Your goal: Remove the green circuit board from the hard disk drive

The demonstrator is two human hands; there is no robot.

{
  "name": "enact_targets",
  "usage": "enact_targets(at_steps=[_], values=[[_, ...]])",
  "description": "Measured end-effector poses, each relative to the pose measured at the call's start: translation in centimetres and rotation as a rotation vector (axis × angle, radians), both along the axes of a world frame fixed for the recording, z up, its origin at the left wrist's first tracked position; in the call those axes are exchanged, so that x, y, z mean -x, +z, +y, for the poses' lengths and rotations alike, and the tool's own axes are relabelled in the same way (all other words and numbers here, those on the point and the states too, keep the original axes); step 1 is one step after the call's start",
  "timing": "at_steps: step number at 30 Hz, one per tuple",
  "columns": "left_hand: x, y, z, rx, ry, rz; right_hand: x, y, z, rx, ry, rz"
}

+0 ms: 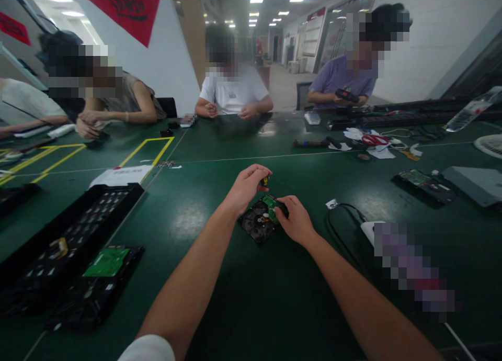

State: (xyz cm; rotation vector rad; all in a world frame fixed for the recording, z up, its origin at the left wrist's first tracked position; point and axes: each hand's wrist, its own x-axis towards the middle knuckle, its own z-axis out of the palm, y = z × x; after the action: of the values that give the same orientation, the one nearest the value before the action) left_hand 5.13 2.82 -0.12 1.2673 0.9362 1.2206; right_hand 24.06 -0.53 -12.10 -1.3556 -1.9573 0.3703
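A hard drive (257, 222) lies on the green table in front of me, its green circuit board (269, 201) facing up along the far side. My left hand (248, 187) is just beyond and above the drive, its fingers closed around a small yellow-and-black object (265, 181); most of that object is hidden, so its kind is unclear. My right hand (295, 218) grips the drive's right edge, thumb and fingers bent over it beside the board.
At left are a long black tray (78, 227) and another hard drive (104, 272). A third drive (425, 185) lies right, near a grey box (476, 183). A black cable (333, 230) curls beside my right arm. Scissors (374, 140) and papers lie farther back. Several people sit opposite.
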Motion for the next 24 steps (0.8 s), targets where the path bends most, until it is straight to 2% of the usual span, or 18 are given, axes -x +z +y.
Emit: enact_targets(at_steps=[7,15,24], values=[[0.02,0.48,-0.29,0.014,-0.012,0.009,-0.03,-0.04,0.01,-0.003,-0.005,-0.006],[0.03,-0.01,0.02,0.047,0.012,-0.084,0.01,-0.04,0.0,-0.012,-0.002,-0.003],[0.19,0.16,0.03,-0.024,0.022,0.014,-0.02,-0.2,0.08,-0.002,0.0,0.007]])
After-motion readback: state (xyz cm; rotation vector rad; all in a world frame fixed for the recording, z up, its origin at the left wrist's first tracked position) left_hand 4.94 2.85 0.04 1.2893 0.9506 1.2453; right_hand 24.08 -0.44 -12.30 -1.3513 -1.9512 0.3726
